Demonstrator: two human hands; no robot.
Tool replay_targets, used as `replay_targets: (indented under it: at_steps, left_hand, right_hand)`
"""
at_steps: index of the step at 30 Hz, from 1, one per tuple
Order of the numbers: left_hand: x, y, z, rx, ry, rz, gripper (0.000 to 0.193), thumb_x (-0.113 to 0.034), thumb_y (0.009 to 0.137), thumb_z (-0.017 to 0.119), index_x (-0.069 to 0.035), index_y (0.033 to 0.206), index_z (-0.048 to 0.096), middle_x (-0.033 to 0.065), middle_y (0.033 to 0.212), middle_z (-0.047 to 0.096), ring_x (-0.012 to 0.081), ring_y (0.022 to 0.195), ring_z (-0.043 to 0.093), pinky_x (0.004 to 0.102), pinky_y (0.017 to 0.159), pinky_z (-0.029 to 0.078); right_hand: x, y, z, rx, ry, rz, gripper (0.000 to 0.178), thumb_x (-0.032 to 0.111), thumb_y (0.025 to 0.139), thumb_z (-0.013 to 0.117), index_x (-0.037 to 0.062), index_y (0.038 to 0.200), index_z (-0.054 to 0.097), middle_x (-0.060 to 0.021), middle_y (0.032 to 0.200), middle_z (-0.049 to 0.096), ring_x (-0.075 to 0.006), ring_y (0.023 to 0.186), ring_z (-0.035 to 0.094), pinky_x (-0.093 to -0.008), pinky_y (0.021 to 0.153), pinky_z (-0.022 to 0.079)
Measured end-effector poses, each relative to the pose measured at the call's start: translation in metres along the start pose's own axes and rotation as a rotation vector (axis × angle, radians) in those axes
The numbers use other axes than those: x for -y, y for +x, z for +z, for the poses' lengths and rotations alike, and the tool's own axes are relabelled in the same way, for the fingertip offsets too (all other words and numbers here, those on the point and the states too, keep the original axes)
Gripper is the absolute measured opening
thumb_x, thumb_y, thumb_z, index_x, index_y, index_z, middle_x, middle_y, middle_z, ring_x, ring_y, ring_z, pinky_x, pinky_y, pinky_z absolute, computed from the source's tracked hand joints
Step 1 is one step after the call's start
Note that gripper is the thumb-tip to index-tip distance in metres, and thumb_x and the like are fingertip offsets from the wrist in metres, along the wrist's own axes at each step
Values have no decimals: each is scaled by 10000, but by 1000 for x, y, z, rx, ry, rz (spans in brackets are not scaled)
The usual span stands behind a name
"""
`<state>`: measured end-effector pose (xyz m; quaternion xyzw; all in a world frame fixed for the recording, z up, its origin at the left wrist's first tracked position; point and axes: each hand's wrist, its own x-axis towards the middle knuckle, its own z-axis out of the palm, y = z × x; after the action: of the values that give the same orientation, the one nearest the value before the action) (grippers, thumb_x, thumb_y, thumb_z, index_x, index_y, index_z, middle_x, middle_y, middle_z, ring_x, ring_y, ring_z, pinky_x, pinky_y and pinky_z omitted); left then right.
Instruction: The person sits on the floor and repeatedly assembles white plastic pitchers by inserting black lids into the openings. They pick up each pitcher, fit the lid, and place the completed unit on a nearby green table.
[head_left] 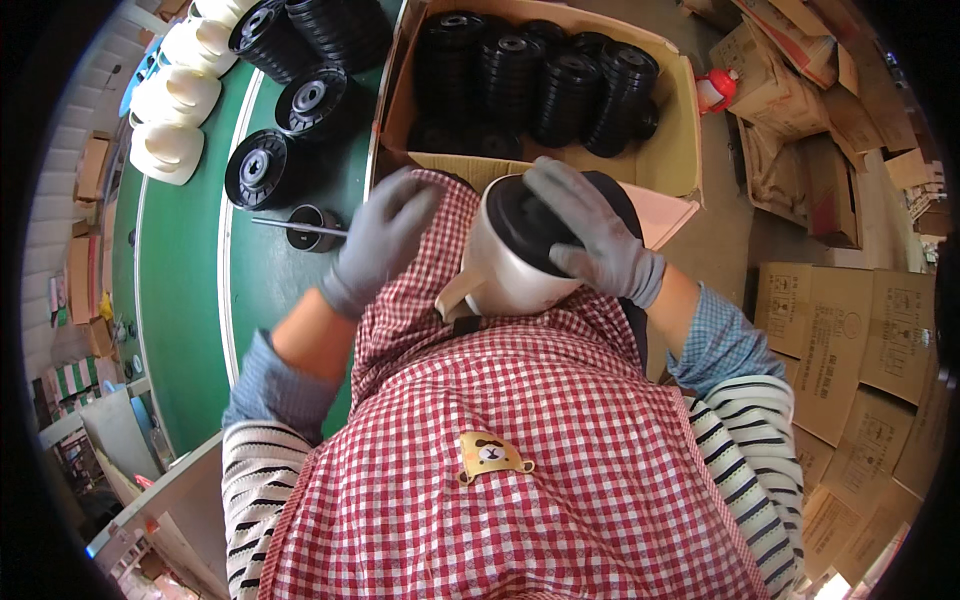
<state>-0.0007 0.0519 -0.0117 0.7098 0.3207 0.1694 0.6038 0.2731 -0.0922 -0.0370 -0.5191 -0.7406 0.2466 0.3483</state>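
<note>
A white kettle (482, 268) with a handle lies tilted on my lap, its black round base facing up and away from me. My right hand (600, 232), in a grey glove, lies over that black base with its fingers stretched out and the thumb apart. To the left of the kettle, my left hand (385, 235), also gloved in grey, hangs in the air holding nothing, fingers loosely bent and apart from the thumb. Next to it on the green table stands a small black cup (300, 240) with a thin metal rod (285, 225) lying across it.
Black round bases (262, 170) stand singly and in stacks on the green table (170, 300). Several white kettles (165, 152) line its far left side. Ahead, an open cardboard box (672, 165) holds stacked black bases. Cartons (830, 350) are piled at the right, beyond a red object (715, 92).
</note>
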Motion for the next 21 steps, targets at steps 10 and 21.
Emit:
replay_targets:
  at_steps: [10, 21]
  left_hand:
    - [13, 156, 37, 835, 77, 364, 265, -105, 983, 560, -18, 1214, 659, 165, 1315, 610, 298, 1188, 588, 384, 1057, 453]
    - [33, 167, 25, 889, 303, 498, 387, -215, 1014, 559, -46, 1363, 559, 117, 1455, 520, 256, 1330, 499, 406, 1084, 425]
  right_hand:
    - [-22, 65, -23, 422, -286, -352, 992, 713, 752, 670, 169, 1542, 415, -204, 1611, 307, -424, 1505, 223, -620, 1207, 120]
    - [-48, 84, -43, 358, -46, -485, 734, 575, 779, 688, 108, 1342, 628, -156, 1445, 531, -390, 1379, 436, -582, 1144, 268]
